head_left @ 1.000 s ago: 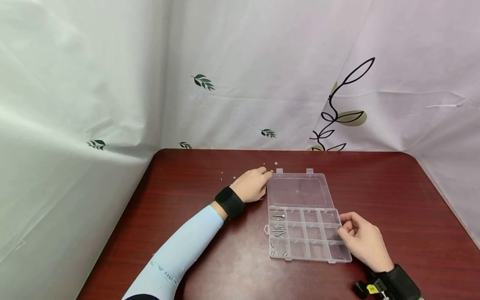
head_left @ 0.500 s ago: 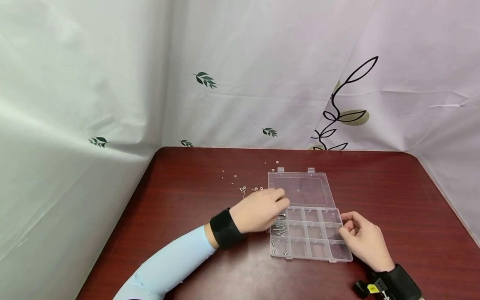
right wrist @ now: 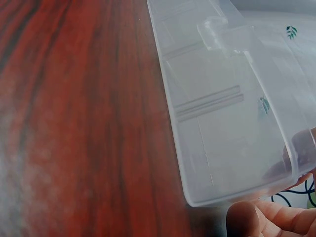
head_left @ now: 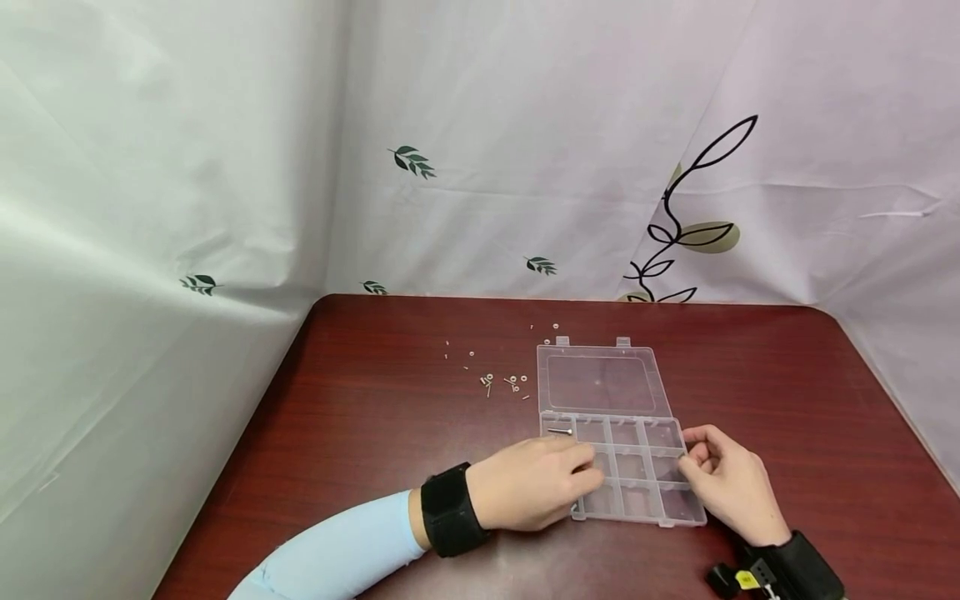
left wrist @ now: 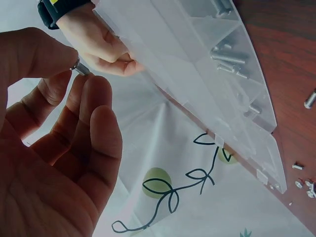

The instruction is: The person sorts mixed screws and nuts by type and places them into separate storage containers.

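Observation:
A clear plastic compartment box [head_left: 637,502] lies with its lid [head_left: 597,382] folded back on the table. My left hand [head_left: 528,485] is over the box's left column and pinches a small screw [left wrist: 81,67] between thumb and fingertips, as the left wrist view shows. Some of that column is hidden under the hand. A longer screw [head_left: 559,431] sits in the far left compartment, and more screws [left wrist: 231,58] show through the box wall. My right hand [head_left: 731,483] holds the box's right edge, its thumb [right wrist: 243,219] against the side wall.
Loose small screws and nuts [head_left: 514,382] are scattered on the dark red wooden table [head_left: 390,392] left of the lid. A few more small pieces, among them a nut [head_left: 556,326], lie behind it. A printed white cloth [head_left: 480,167] hangs beyond the table's far edge.
My left hand has come from beside the lid, among the loose pieces, toward me and right, over the box's left column. The right hand has stayed at the box's edge.

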Demonstrator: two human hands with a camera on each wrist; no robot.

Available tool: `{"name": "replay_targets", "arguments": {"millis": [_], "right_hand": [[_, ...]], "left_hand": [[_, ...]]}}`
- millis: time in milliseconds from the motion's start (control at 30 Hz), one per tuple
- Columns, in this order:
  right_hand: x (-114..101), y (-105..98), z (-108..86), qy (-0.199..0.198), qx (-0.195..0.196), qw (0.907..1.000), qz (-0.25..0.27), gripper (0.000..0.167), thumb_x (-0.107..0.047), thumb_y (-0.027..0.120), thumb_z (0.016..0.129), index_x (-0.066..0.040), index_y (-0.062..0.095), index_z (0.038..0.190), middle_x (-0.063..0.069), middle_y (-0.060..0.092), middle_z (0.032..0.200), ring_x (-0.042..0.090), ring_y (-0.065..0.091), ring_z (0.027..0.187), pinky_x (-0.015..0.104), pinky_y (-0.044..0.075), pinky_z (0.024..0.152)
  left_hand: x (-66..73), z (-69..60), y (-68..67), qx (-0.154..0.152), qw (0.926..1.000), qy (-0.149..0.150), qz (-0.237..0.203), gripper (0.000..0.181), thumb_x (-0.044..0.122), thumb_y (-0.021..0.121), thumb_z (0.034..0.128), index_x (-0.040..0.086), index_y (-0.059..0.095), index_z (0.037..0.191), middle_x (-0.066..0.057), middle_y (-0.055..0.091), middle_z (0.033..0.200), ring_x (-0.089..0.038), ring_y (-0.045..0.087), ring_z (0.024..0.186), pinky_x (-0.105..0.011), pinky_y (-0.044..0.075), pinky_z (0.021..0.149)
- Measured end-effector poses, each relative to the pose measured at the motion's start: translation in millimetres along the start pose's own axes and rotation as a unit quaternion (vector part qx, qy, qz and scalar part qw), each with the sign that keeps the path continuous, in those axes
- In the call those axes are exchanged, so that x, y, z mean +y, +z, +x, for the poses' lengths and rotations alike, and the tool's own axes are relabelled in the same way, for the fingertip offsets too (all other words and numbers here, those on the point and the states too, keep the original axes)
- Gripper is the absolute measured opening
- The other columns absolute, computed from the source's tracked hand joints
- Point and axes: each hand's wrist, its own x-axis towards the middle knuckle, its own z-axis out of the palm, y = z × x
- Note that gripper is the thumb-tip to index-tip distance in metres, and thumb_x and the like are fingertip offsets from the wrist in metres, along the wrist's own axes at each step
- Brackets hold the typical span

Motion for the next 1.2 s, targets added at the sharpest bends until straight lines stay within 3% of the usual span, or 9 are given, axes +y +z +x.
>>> {"name": "replay_targets", "arguments": {"millis": [367,567,633,933,1200], "right_hand": [[0,-1,-0.7,-0.002,0.0,1.0,0.0,0.027,-0.003,0.069,0.074,-0.013,0.068,0.099,-0.011,0.055,0.068,0.0,0.047,0.052,0.019,0.033,0.053],[-2,-1,-0.3,0.0,-0.001,1.0,0.001,0.027,-0.002,0.069,0.074,-0.013,0.068,0.099,-0.011,0.055,0.068,0.0,0.047,0.052,0.019,0.033,0.053],[-3,-1,-0.1,0.0,-0.001,1.0,0.001,0.027,-0.002,0.069,0.074,-0.013,0.068,0.099,-0.011,0.055,0.068,0.0,0.047,0.052,0.019,0.033,0.053],[-3,-3,0.7,-0.007,-0.001,1.0,0.003,0.027,-0.002,0.069,0.075,-0.013,0.068,0.099,-0.011,0.055,0.068,0.001,0.048,0.052,0.019,0.033,0.054],[-4,-3,2.0,-0.005,-0.001,1.0,0.004,0.027,-0.002,0.07,0.075,-0.013,0.068,0.099,-0.011,0.055,0.068,0.0,0.048,0.053,0.019,0.033,0.054]], "left_hand": [[1.3,-5.7,3.2,0.003,0.9999,-0.004,-0.012,0.01,0.015,0.063,0.0842,0.016,0.058,0.093,0.004,0.044,0.087,-0.011,0.046,0.077,-0.025,0.044,0.077],[-1.6,-14.0,4.9,-0.022,0.9972,-0.048,-0.054,0.053,0.046,0.072,0.0861,0.016,0.055,0.127,-0.001,0.05,0.125,-0.012,0.055,0.099,-0.028,0.047,0.092],[-5.1,-18.2,5.5,-0.026,0.9958,-0.065,-0.059,0.062,0.049,0.072,0.0857,0.016,0.053,0.135,-0.003,0.049,0.133,-0.014,0.056,0.106,-0.029,0.047,0.093],[-45.0,-43.7,1.6,0.011,0.9881,-0.145,-0.049,0.058,0.039,0.074,0.0853,0.013,0.056,0.134,-0.005,0.052,0.129,-0.017,0.058,0.104,-0.033,0.05,0.09],[-84.5,-68.2,7.5,0.009,0.9758,-0.217,-0.022,0.051,0.029,0.075,0.0854,0.011,0.059,0.13,-0.005,0.053,0.124,-0.02,0.059,0.102,-0.037,0.051,0.087]]}}
